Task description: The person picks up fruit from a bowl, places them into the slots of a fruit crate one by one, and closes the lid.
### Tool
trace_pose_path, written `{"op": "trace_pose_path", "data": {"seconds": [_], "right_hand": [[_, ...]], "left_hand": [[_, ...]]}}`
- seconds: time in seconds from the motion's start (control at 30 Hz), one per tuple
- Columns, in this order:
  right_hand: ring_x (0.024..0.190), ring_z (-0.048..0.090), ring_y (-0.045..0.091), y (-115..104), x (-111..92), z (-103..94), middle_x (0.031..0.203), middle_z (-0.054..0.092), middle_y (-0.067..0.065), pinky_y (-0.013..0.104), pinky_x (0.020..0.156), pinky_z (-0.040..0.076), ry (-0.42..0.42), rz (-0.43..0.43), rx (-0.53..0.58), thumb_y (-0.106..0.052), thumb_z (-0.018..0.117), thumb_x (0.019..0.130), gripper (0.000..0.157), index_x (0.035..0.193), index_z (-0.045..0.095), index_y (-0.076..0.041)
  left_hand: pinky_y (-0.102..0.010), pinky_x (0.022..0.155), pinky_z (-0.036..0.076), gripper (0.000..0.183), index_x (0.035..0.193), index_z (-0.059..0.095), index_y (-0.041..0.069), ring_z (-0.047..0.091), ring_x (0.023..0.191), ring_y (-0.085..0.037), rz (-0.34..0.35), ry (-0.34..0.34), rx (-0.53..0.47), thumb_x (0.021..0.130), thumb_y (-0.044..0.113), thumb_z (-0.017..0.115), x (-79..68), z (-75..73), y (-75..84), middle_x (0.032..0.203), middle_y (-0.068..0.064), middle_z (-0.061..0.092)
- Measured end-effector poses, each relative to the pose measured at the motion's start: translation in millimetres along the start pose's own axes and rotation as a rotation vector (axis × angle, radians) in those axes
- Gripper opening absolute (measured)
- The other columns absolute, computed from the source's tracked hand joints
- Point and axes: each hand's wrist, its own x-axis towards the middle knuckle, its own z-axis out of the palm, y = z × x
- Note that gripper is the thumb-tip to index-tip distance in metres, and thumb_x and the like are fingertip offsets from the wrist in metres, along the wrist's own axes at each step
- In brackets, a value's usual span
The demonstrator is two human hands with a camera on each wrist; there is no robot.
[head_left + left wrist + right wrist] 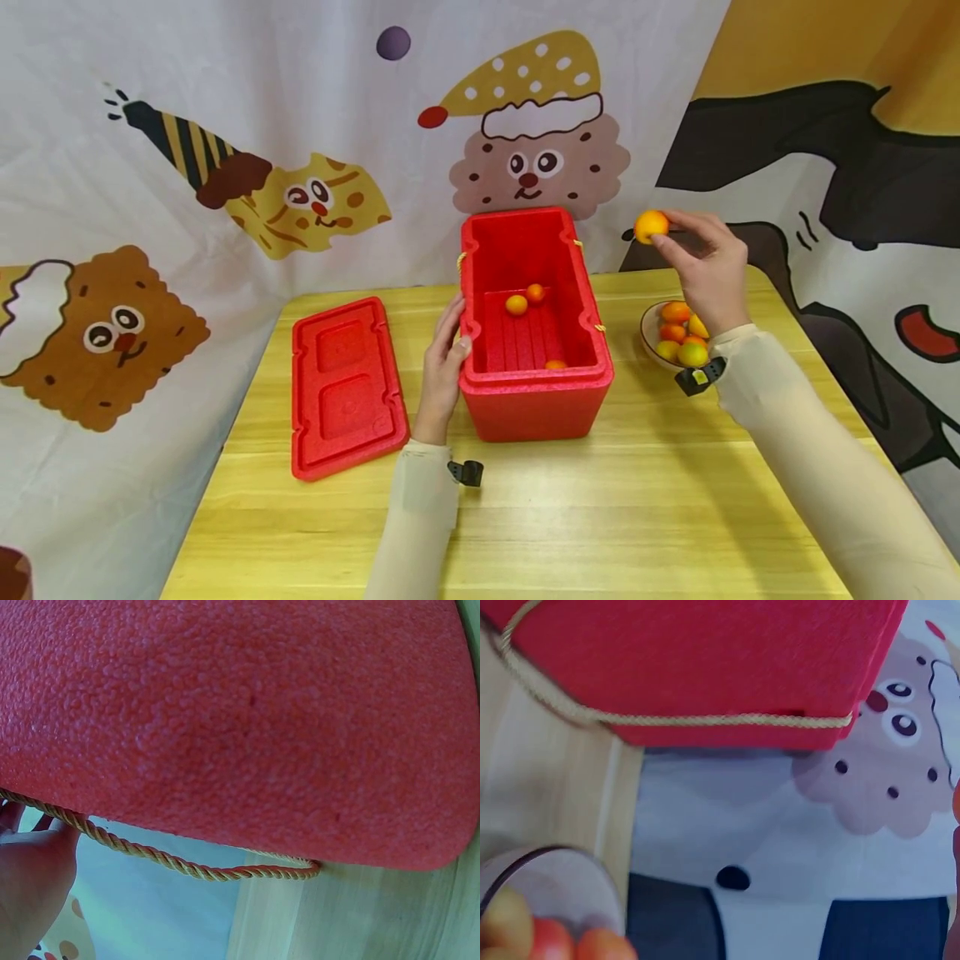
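Note:
A red foam box (536, 412) stands lidless on the table, two small orange fruits (516, 305) lying inside and another partly hidden behind its near rim. My left hand (441, 367) rests along the box's left side, fingers fairly straight and thumb at the rim. In the left wrist view, that hand shows at the edge beside a twisted gold rope (187, 866). My right hand (708, 267) is raised right of the box, pinching a small orange citrus fruit (651, 227) between thumb and fingers. Below it sits a bowl (651, 343) of small orange and yellow fruits (672, 332).
Left of the box, its red lid (348, 392) lies on the wooden table (525, 517). A gold rope (720, 720) hangs along the box's right side. Behind the table, a cartoon-printed curtain (337, 67) comes down close to the box's far end.

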Motion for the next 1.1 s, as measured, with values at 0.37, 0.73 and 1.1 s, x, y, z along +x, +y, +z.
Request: {"op": "trace_pose_path", "data": {"seconds": [0.37,0.73,1.1], "right_hand": [[0.11,0.056,0.021,-41,33,39.7,0.117,0.062,0.007,0.026,0.089,0.051,-0.098,-0.053,0.081,-0.013,0.074,0.088,0.035,0.122,0.071,-0.01],[0.109,0.059,0.021,-76,57,69.3,0.119,0.06,0.005,0.026,0.089,0.051,-0.277,0.005,-0.026,-0.022,0.071,0.09,0.037,0.126,0.068,-0.011],[0.109,0.06,0.017,-89,71,97.0,0.125,0.059,0.002,0.025,0.092,0.049,-0.432,0.059,-0.12,-0.023,0.069,0.092,0.042,0.131,0.063,-0.009]], "left_hand": [[-0.041,0.108,0.036,0.054,0.144,0.036,-0.013,0.027,0.141,-0.035,0.005,0.013,0.001,0.094,0.005,0.043,-1.2,-1.9,-0.5,0.155,-0.026,0.026],[-0.043,0.108,0.035,0.053,0.145,0.036,-0.012,0.028,0.142,-0.031,-0.011,0.008,0.008,0.095,0.005,0.043,-0.9,0.5,0.4,0.155,-0.025,0.026],[-0.044,0.109,0.035,0.055,0.146,0.037,-0.009,0.028,0.142,-0.028,-0.011,0.01,0.003,0.095,0.01,0.044,-0.5,0.4,-4.6,0.156,-0.022,0.027]]}}
